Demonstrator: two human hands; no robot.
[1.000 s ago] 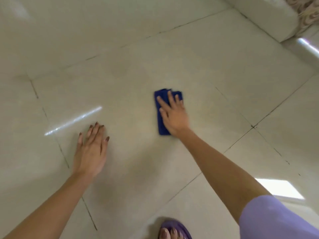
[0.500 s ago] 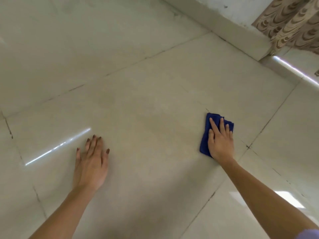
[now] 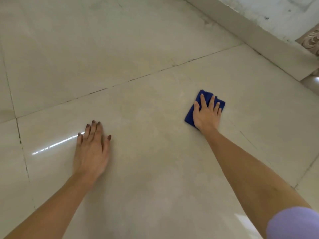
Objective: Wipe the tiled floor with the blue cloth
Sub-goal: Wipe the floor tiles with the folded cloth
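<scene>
Near the baseboard (image 3: 255,40), the blue cloth (image 3: 190,112) lies folded on the tiled floor (image 3: 155,169), right hand (image 3: 206,114) pressing it flat, fingers straight and spread. Farther from the baseboard, left hand (image 3: 91,152) rests palm-down on the floor, holding nothing.

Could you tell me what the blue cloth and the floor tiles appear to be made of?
Blue cloth: probably soft fabric, perhaps microfibre; matte and folded. Floor tiles: likely glazed ceramic or polished stone; glossy, reflecting a bright light streak.
</scene>
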